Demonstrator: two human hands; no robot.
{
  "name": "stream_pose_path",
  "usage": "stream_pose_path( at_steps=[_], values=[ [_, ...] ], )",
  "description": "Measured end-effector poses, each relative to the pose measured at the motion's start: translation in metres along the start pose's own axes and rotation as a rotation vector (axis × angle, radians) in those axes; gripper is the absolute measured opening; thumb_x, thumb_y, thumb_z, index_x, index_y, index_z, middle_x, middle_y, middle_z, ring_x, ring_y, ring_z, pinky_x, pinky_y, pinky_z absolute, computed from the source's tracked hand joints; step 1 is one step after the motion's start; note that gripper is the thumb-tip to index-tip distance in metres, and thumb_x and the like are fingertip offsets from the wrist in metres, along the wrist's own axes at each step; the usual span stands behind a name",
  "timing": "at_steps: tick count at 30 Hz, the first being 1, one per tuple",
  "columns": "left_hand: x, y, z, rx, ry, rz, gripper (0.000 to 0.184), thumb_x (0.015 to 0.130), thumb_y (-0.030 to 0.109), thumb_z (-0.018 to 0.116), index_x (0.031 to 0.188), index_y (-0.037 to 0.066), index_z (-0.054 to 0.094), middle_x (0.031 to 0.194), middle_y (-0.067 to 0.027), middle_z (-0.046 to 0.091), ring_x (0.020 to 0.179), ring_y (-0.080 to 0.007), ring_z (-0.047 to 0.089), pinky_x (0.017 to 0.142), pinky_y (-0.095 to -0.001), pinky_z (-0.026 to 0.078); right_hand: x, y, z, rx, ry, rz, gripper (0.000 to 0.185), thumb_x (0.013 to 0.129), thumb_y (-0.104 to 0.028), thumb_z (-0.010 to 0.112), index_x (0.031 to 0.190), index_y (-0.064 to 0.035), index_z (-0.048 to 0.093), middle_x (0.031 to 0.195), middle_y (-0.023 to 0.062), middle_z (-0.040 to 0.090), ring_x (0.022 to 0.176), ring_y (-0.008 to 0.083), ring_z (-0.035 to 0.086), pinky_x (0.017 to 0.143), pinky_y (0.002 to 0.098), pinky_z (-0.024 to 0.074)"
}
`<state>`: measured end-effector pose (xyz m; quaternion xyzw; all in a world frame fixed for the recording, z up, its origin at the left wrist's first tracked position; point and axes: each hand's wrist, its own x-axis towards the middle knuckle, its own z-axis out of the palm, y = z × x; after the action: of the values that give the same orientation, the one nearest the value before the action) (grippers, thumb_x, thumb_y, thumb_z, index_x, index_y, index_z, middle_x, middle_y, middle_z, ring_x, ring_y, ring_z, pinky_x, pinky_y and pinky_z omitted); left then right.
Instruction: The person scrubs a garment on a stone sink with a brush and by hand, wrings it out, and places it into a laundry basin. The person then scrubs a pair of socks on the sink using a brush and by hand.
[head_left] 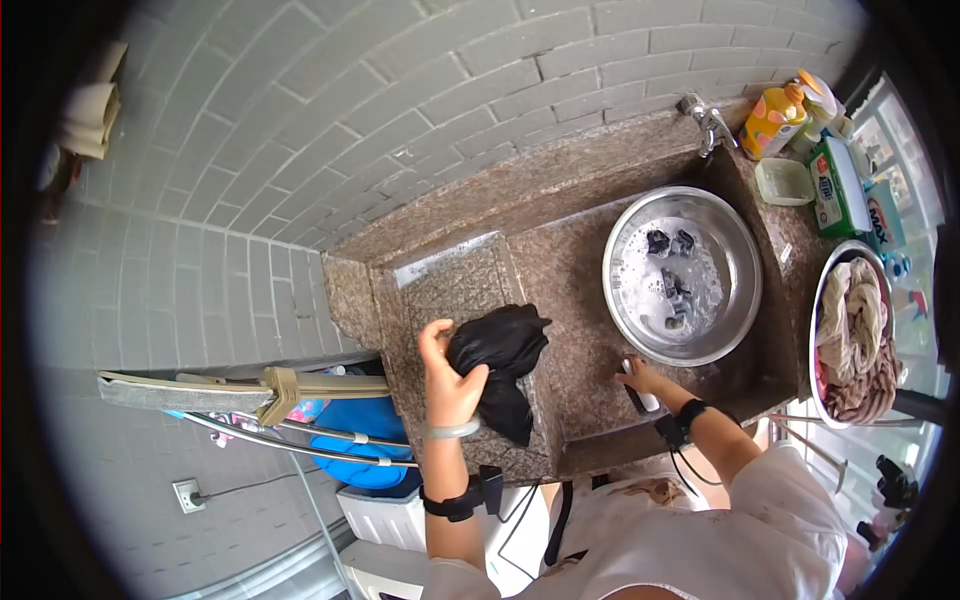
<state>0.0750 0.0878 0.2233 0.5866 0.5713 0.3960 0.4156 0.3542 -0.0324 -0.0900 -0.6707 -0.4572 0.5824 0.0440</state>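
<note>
A bunched black cloth (500, 345) lies on the ribbed stone washboard (430, 285) at the left side of the sink. My left hand (450, 380) is closed on the cloth's left edge, thumb towards me and fingers on the far side. Low in the sink basin, my right hand (645, 378) grips a scrub brush (645, 400) with a white back and dark bristles. Just beyond that hand stands a round metal basin (620, 310). Soapy water fills it, with dark pieces of fabric (675, 285) partly above the suds.
A tap (708, 125) comes out of the wall behind the basin. On the right ledge are an orange bottle (772, 120), a clear tub (785, 182) and a green box (838, 188). A bowl of laundry (855, 325) is at far right. Mop handles (330, 385) lean at left.
</note>
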Motion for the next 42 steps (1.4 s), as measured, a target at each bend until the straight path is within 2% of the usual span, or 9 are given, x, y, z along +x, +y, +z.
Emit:
stream_pose_path(
  at_steps=[4,11,15,18,23,25,33,37,42],
  values=[
    [-0.007,0.042,-0.027,0.200,-0.130,0.091,0.048,0.060,-0.011,0.053,0.106,0.000,0.055,0.107,-0.0095,0.057,0.103,-0.0194,0.054,0.094,-0.0291,0.038,0.040,0.030,0.044,-0.399,0.207,0.013,0.077,0.083,-0.045,0.059,0.140,-0.0043,0.028,0.138,0.0319,0.030,0.126,0.0509,0.031,0.104,0.0500,0.0293],
    [-0.047,0.016,-0.065,0.129,-0.420,-0.029,0.042,0.059,-0.010,0.059,0.100,0.002,0.061,0.090,-0.0076,0.059,0.090,-0.0195,0.058,0.083,-0.0280,0.043,-0.053,-0.226,-0.038,1.587,-0.504,0.015,0.110,0.071,-0.071,0.060,0.148,-0.0166,0.004,0.148,0.0198,0.022,0.137,0.0327,0.020,0.109,0.0422,0.0241],
    [-0.071,-0.154,-0.104,0.110,0.080,-0.399,0.053,0.061,-0.008,0.059,0.113,0.002,0.060,0.102,-0.0096,0.059,0.094,-0.0241,0.057,0.086,-0.0319,0.044,0.019,-0.234,0.057,0.182,0.066,-0.167,0.106,0.068,-0.052,0.075,0.147,-0.0202,0.012,0.146,0.0228,0.017,0.134,0.0406,0.020,0.107,0.0487,0.0265],
    [-0.075,-0.215,-0.079,-0.078,0.775,-0.715,0.069,0.066,0.000,0.062,0.132,0.005,0.046,0.118,-0.0188,0.055,0.107,-0.0277,0.054,0.093,-0.0318,0.042,0.002,-0.234,0.071,0.049,0.267,0.116,0.076,0.082,-0.047,0.062,0.144,-0.0292,0.022,0.147,0.0180,0.018,0.132,0.0429,0.024,0.102,0.0551,0.0315],
    [-0.027,-0.193,-0.018,0.429,0.515,-1.152,0.095,0.069,0.078,0.050,0.146,0.031,0.020,0.152,-0.0170,-0.001,0.139,-0.0414,0.005,0.099,-0.0685,0.021,0.027,-0.236,0.104,0.308,0.461,0.068,0.079,0.080,-0.063,0.053,0.145,-0.0325,0.020,0.149,0.0196,0.017,0.130,0.0449,0.028,0.100,0.0583,0.0303],
    [-0.016,-0.187,0.002,0.654,0.475,-1.242,0.095,0.070,0.077,0.052,0.146,0.032,0.018,0.152,-0.0174,0.000,0.139,-0.0407,0.002,0.096,-0.0728,0.018,0.010,-0.264,0.107,0.181,0.418,0.085,0.088,0.073,-0.067,0.057,0.145,-0.0330,0.019,0.149,0.0203,0.016,0.132,0.0443,0.027,0.100,0.0597,0.0291],
    [-0.017,-0.192,-0.013,0.774,0.243,-0.838,0.014,0.083,0.029,0.061,0.092,0.018,0.062,0.133,-0.0105,0.038,0.128,-0.0365,0.029,0.093,-0.0639,0.031,0.008,-0.262,0.126,-0.199,0.663,-0.094,0.024,0.077,-0.034,0.068,0.091,-0.0160,0.063,0.132,0.0164,0.041,0.122,0.0380,0.038,0.091,0.0514,0.0384],
    [-0.094,-0.197,-0.028,0.268,0.269,0.024,0.012,0.081,0.018,0.061,0.074,0.009,0.057,0.118,-0.0145,0.052,0.118,-0.0375,0.043,0.096,-0.0539,0.033,-0.064,-0.240,0.115,-0.153,0.464,-0.799,0.020,0.078,-0.028,0.066,0.082,-0.0094,0.060,0.104,0.0118,0.058,0.111,0.0355,0.047,0.091,0.0485,0.0340],
    [-0.087,-0.237,-0.009,0.513,0.250,0.036,0.023,0.086,0.021,0.055,0.071,0.005,0.055,0.093,-0.0145,0.064,0.099,-0.0323,0.057,0.094,-0.0525,0.035,-0.016,-0.229,0.137,-0.319,0.371,-0.852,0.023,0.085,-0.023,0.057,0.068,-0.0072,0.057,0.077,0.0115,0.060,0.085,0.0305,0.058,0.079,0.0452,0.0380]
  ],
)
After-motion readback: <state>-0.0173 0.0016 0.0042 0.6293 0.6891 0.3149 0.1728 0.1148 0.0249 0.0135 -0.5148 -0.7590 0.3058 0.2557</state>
